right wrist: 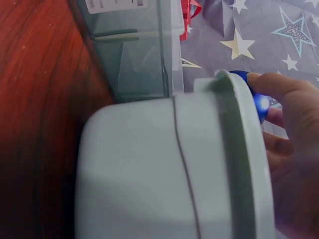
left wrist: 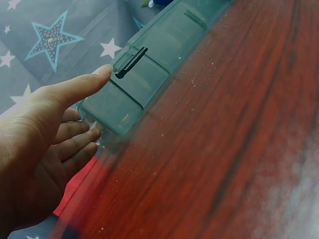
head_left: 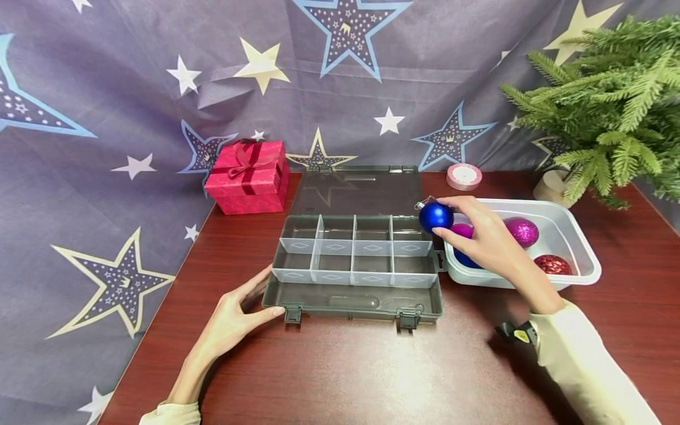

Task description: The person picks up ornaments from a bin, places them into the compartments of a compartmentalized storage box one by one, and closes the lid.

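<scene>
One blue bauble [head_left: 436,218] hovers near the tub's rim [head_left: 452,265], right hand [head_left: 484,237] pinching.

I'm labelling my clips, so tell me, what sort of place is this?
Likely an indoor tabletop, perhaps a corner dressed for Christmas: a star-patterned cloth hangs behind it, a fir-like tree stands at the right, and the right hand holds a blue bauble.

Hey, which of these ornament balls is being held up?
The blue ball pinched in the right hand; the other visible balls, including another blue one, lie in the white tub.
</scene>
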`<state>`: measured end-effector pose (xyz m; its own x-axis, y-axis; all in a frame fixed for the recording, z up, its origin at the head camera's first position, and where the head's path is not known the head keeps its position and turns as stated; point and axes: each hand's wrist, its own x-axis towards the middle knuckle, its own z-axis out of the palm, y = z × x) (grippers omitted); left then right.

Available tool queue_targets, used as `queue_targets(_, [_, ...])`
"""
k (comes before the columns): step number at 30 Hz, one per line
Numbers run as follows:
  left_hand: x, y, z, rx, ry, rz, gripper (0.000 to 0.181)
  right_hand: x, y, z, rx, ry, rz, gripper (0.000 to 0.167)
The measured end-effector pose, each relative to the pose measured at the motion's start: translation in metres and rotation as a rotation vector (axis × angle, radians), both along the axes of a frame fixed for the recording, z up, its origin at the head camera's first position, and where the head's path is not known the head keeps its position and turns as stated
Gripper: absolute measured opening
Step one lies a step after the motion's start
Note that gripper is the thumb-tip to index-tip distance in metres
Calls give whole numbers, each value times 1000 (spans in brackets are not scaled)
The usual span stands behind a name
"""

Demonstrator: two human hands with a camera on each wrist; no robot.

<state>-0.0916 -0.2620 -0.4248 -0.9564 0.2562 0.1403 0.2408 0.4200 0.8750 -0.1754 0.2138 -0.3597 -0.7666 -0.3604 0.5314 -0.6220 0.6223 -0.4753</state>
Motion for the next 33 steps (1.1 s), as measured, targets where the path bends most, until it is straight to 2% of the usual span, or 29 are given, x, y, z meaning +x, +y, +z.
queue_targets(8, [0, 0, -1, -7, 1, 4, 82, -8, -12, -3, 58, -53, 18, 52])
queue_targets(15, [-1, -2, -3, -18, 12, 1, 81, -12, -20, -6, 88, -44, 27, 50])
queue_targets(19, [-1, -1, -2, -13, 1, 6, 81, -13, -23, -6, 99, -70, 27, 50])
queue_targets(25, [0, -1, -2, -19, -6, 20, 82, -14, -26, -5, 129, -108, 15, 51])
queue_targets(33, [-1, 0, -2, -12, 6, 18, 81, -9, -20, -3, 132, -93, 5, 47])
